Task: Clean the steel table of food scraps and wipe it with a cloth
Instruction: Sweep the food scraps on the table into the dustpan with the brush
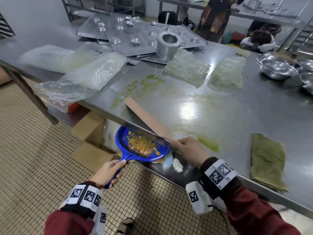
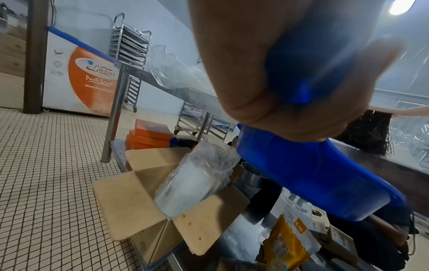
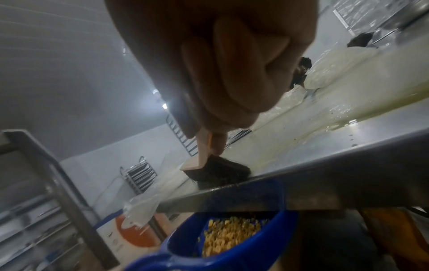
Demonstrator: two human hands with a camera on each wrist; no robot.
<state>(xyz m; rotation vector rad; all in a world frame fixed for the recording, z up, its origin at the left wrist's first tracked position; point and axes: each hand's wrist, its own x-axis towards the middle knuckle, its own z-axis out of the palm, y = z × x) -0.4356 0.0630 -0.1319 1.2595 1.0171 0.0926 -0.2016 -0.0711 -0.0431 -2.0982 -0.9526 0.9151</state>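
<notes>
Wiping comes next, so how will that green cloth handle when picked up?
The green cloth lies folded flat at the steel table edge, so it is probably floppy and light. It will likely unfold when lifted and drag through the green smears.

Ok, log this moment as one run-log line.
left hand grips blue dustpan under table edge | right hand holds brush | green cloth unused

I see the dustpan (image 1: 142, 145) just below the steel table (image 1: 220, 116) edge, scraps (image 1: 141, 144) in it. Brush (image 1: 147, 116) lies on the tabletop above it. Cloth (image 1: 267, 160) sits right of the brush; plastic bags (image 1: 88, 72) and trays (image 1: 135, 31) behind (far side). Boxes (image 1: 89, 126) under the table.
</notes>
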